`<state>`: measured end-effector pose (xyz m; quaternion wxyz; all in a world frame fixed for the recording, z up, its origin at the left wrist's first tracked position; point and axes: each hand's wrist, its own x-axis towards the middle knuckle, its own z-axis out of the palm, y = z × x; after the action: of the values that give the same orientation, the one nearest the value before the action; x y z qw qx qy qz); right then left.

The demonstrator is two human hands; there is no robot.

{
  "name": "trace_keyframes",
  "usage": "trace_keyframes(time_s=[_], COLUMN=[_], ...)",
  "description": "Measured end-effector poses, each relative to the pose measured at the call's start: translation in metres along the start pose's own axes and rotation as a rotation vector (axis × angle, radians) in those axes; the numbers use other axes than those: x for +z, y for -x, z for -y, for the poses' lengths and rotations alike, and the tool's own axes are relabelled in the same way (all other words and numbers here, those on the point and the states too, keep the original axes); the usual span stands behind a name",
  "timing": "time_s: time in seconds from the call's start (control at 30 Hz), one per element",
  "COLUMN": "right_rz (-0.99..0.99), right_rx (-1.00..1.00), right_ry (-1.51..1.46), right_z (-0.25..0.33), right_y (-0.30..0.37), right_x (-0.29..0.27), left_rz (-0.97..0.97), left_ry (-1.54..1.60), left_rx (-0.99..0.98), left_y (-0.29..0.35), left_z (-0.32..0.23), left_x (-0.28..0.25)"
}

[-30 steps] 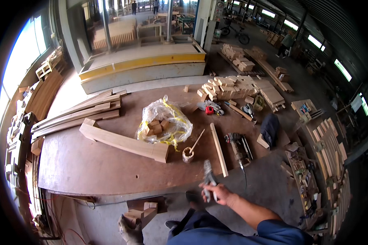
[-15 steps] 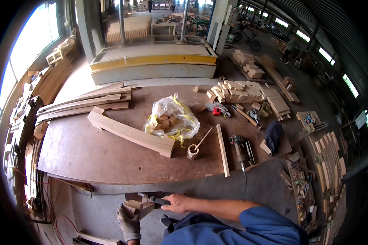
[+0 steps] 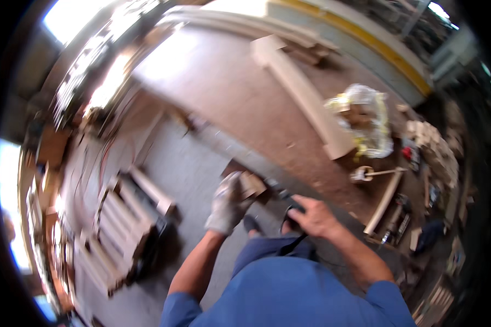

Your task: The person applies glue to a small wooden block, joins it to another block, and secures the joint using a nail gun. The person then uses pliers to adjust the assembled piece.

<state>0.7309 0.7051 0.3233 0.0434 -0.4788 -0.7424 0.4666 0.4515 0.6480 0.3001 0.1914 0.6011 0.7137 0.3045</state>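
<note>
My left hand [image 3: 227,204], in a pale work glove, is closed around a short wooden piece [image 3: 252,185] in front of my body, below the table edge. A flat brown surface shows behind the piece. My bare right hand [image 3: 313,217] grips a dark hand tool [image 3: 281,192] by its black handle. The tool's far end points at the wooden piece, close beside it. Motion blur hides the tool's exact kind and whether it touches the wood.
The brown worktable [image 3: 223,76] bears a long wooden beam [image 3: 305,98], a clear plastic bag [image 3: 384,131] of blocks, a small pot [image 3: 361,174] with a stick and a power tool [image 3: 394,220]. Wooden bars [image 3: 120,218] lie stacked at lower left.
The view has swung left and down, so the table appears tilted to the upper right and the stacked bars show. Both hands still hold the wooden piece and tool.
</note>
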Motion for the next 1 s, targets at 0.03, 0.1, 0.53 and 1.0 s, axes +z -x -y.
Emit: trace_keyframes(time_s=[0.03, 0.1, 0.53, 1.0], right_rz=[-0.013, -0.014, 0.087, 0.119], right_rx=[-0.019, -0.052, -0.024, -0.145], right_ry=[0.039, 0.136, 0.517, 0.716], right_z=[0.005, 0.012, 0.043, 0.048], right_y=[-0.001, -0.003, -0.03, -0.048], right_x=[-0.003, -0.008, -0.01, -0.022], left_rz=[-0.042, -0.078, -0.109, -0.098], left_ry=[-0.024, -0.015, 0.036, 0.043], left_rx=[0.014, 0.004, -0.059, -0.088], left_y=[0.0, 0.005, 0.01, 0.012], left_z=[0.007, 0.01, 0.007, 0.011], left_x=[-0.001, 0.002, 0.009, 0.008])
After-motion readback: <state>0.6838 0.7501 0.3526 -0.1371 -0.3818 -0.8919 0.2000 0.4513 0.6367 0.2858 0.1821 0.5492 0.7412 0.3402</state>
